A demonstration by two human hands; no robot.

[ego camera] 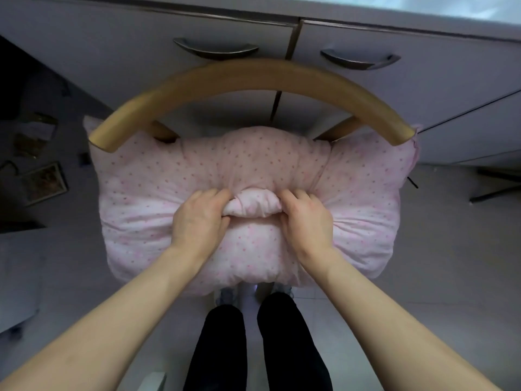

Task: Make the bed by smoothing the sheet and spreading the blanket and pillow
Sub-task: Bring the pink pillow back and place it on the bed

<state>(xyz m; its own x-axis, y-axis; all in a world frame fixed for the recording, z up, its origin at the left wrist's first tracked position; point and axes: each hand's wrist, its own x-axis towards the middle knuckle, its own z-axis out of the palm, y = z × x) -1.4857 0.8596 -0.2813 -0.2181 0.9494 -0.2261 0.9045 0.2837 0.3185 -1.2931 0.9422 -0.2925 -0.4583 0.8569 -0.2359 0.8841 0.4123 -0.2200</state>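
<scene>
left hand point(198, 218): fingers curled tight, gripping bunched fold point(253, 206) of soft pink dotted fabric pillow point(141, 198) | right hand point(306, 218): same grip from other side, fingertips buried in cloth | pillow lies across chair under curved pale wooden backrest point(253, 74), seat hidden | dark floor clutter point(36, 170) at left too blurred to identify

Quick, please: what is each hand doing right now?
Left hand: closed, gripping a bunched fold of the pink pillow.
Right hand: closed, gripping the same fold.
</scene>
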